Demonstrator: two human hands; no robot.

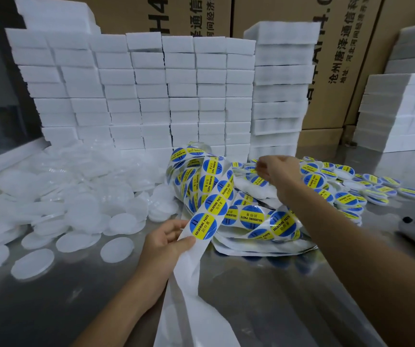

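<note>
Head view: left hand [169, 242] pinches the glossy paper sticker strip [202, 225]; right hand [280, 169] curls over round labelled lids [346, 197], its grip unclear.

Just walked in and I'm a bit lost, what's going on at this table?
A person is working with round blue-and-yellow Soldering Paste stickers. The left hand grips the sticker strip near its peeled, blank end. The right hand reaches over a heap of labelled lids, fingers curled; what they hold is unclear. Plain white lids lie piled on the left of the metal table, with white foam blocks stacked behind.
</note>
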